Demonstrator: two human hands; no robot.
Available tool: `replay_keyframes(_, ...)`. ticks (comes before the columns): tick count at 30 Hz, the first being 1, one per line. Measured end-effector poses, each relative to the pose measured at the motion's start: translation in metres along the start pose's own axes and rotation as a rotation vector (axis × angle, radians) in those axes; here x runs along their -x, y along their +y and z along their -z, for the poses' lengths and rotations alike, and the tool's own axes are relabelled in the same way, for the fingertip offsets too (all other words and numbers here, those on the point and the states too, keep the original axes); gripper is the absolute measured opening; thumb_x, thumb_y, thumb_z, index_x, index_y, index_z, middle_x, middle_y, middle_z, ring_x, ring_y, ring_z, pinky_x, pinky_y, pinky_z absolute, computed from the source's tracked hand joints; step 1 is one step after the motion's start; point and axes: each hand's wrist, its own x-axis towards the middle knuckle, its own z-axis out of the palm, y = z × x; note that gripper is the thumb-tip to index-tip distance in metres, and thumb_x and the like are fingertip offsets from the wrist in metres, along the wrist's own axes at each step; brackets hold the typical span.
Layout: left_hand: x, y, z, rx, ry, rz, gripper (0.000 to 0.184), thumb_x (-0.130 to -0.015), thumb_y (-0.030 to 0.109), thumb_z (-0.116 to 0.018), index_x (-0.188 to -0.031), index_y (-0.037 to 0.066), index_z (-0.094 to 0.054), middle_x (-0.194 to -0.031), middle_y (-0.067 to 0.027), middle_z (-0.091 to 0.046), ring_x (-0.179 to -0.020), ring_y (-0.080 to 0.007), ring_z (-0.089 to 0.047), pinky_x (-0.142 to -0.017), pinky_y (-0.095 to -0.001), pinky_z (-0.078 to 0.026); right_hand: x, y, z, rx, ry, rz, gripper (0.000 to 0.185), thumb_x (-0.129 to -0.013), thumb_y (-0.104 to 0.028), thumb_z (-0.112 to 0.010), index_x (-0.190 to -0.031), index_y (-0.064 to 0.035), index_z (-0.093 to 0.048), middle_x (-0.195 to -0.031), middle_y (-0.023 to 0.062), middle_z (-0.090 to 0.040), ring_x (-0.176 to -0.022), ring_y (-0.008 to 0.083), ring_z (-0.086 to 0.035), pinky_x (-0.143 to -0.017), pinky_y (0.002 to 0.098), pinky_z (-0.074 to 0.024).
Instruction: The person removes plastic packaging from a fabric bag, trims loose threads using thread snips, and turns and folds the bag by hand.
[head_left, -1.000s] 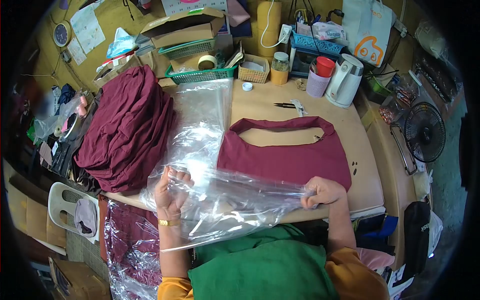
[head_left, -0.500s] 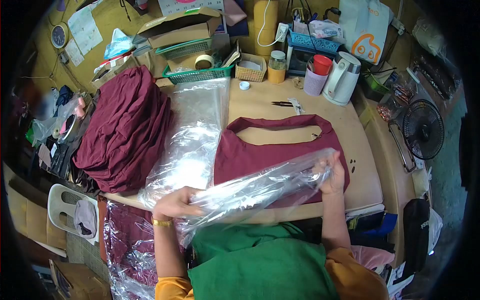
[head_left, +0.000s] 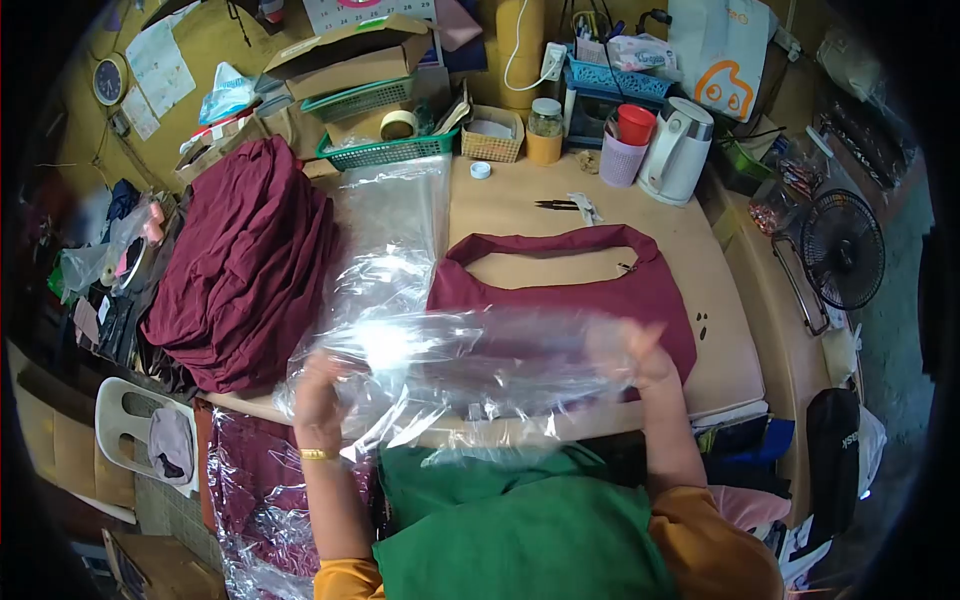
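A clear plastic bag [head_left: 480,370] is stretched wide between my two hands, above the near edge of the table. My left hand [head_left: 320,400] grips its left end, the fingers blurred by motion. At the other end my right hand [head_left: 640,355] holds the plastic, its fingertips blurred and partly behind the film. Under the bag lies a flat maroon cloth bag [head_left: 560,285] with a wide strap loop, its lower part seen through the plastic. To the left, more clear plastic bags [head_left: 390,230] lie flat on the table.
A tall pile of maroon cloth bags [head_left: 245,260] stands at the left. Black snips [head_left: 557,205] and a white cap [head_left: 480,170] lie farther back. A green basket [head_left: 390,150], a jar [head_left: 545,130] and a kettle [head_left: 680,150] line the rear. Plastic-wrapped maroon cloth [head_left: 255,490] sits below the table's left front.
The plastic bag has gone from a slanted, bunched strip to a wider, nearly level spread. My left hand has turned upright and moved slightly left; my right hand is slightly lower.
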Motion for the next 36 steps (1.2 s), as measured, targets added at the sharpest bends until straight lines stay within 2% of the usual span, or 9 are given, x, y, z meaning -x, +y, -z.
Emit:
replay_keyframes(2, -0.022, -0.006, 0.016, 0.206, 0.106, 0.078, 0.026, -0.101, 0.029, -0.052, -0.104, 0.005, -0.063, -0.069, -0.0027, -0.065, -0.068, -0.0144, -0.065, -0.063, -0.0289, -0.053, 0.001, -0.018, -0.016, 0.573, -0.212, -0.158, 0.031, -0.08, -0.029, -0.078, -0.091, -0.0016, -0.07, -0.078, 0.0039, -0.069, -0.069, 0.013, -0.063, -0.063, 0.0318, -0.0519)
replay_keyframes(4, -0.031, -0.008, 0.027, 0.805, -0.844, 0.244, 0.033, -0.104, 0.034, -0.047, -0.108, 0.004, -0.062, -0.074, -0.0033, -0.066, -0.064, -0.0128, -0.062, -0.058, -0.0275, -0.052, 0.007, -0.007, -0.009, 0.43, -0.23, -0.105, 0.026, -0.081, -0.026, -0.077, -0.086, -0.0018, -0.071, -0.082, 0.0073, -0.071, -0.074, 0.0166, -0.067, -0.065, 0.0361, -0.0533)
replay_keyframes(8, -0.032, -0.017, 0.064, -0.762, -1.052, 0.158, 0.027, -0.092, 0.029, -0.071, -0.092, 0.003, -0.065, -0.066, 0.0043, -0.062, -0.05, -0.0093, -0.051, -0.047, -0.0251, -0.042, -0.007, 0.01, -0.006, -0.35, 0.229, 0.61, 0.046, -0.097, -0.049, -0.055, -0.08, -0.0082, -0.066, -0.086, 0.0114, -0.07, -0.068, 0.0201, -0.066, -0.06, 0.0373, -0.0539)
replay_keyframes(13, -0.002, 0.001, 0.022, -0.193, -0.101, 0.072, 0.017, -0.094, 0.016, -0.063, -0.085, 0.001, -0.062, -0.069, -0.0074, -0.063, -0.057, -0.0187, -0.06, -0.07, -0.0349, -0.056, -0.007, 0.019, 0.007, -0.504, -0.098, 0.249, 0.055, -0.092, -0.06, -0.057, -0.097, -0.0062, -0.066, -0.077, 0.0062, -0.066, -0.054, 0.0125, -0.056, -0.051, 0.0291, -0.0444)
replay_keyframes(16, -0.019, -0.004, 0.045, 0.447, -0.545, -0.129, 0.026, -0.098, 0.028, -0.059, -0.091, 0.003, -0.061, -0.068, -0.0098, -0.061, -0.05, -0.0161, -0.053, -0.075, -0.0443, -0.056, -0.006, 0.005, -0.011, 0.068, -0.238, -0.038, 0.056, -0.085, -0.056, -0.07, -0.099, -0.002, -0.068, -0.077, 0.0034, -0.066, -0.057, 0.0103, -0.056, -0.053, 0.0273, -0.0442)
replay_keyframes(19, -0.005, 0.02, 0.075, -0.161, -0.473, 0.355, 0.041, -0.092, 0.028, -0.068, -0.122, 0.003, -0.053, -0.073, -0.0083, -0.063, -0.05, -0.0096, -0.048, -0.062, -0.0297, -0.047, 0.014, -0.005, 0.007, 0.292, -0.358, -0.038, 0.05, -0.078, -0.044, -0.082, -0.095, 0.0005, -0.068, -0.079, 0.0035, -0.067, -0.061, 0.0106, -0.059, -0.055, 0.0265, -0.0454)
replay_keyframes(25, -0.021, 0.043, 0.047, -0.546, -0.883, -0.102, 0.031, -0.087, 0.012, -0.073, -0.112, -0.002, -0.063, -0.082, -0.0058, -0.067, -0.079, -0.0147, -0.063, -0.073, -0.0255, -0.048, 0.016, -0.073, 0.052, 0.008, 0.38, 0.428, 0.035, -0.085, -0.032, -0.076, -0.099, -0.0013, -0.066, -0.101, 0.01, -0.066, -0.09, 0.0159, -0.063, -0.08, 0.0319, -0.0525)
replay_keyframes(29, -0.037, 0.062, -0.003, -0.117, 0.022, -0.614, 0.036, -0.099, 0.014, -0.056, -0.131, -0.003, -0.054, -0.127, -0.0143, -0.057, -0.111, -0.0216, -0.059, -0.099, -0.0367, -0.046, -0.007, -0.121, 0.051, 0.52, 0.492, 0.613, 0.039, -0.085, -0.022, -0.07, -0.118, -0.0015, -0.063, -0.127, 0.0066, -0.059, -0.117, 0.0198, -0.056, -0.102, 0.0358, -0.0448)
replay_keyframes(36, 0.029, -0.077, -0.107, -1.383, -0.25, -0.568, 0.06, -0.096, 0.02, -0.055, -0.148, -0.005, -0.035, -0.144, -0.0314, -0.038, -0.142, -0.045, -0.027, -0.117, -0.0526, -0.021, 0.03, -0.037, 0.026, 1.721, 0.24, -0.103, 0.067, -0.084, -0.052, -0.069, -0.141, -0.0208, -0.053, -0.155, 0.0149, -0.037, -0.149, 0.0369, -0.02, -0.117, 0.0649, -0.0014)
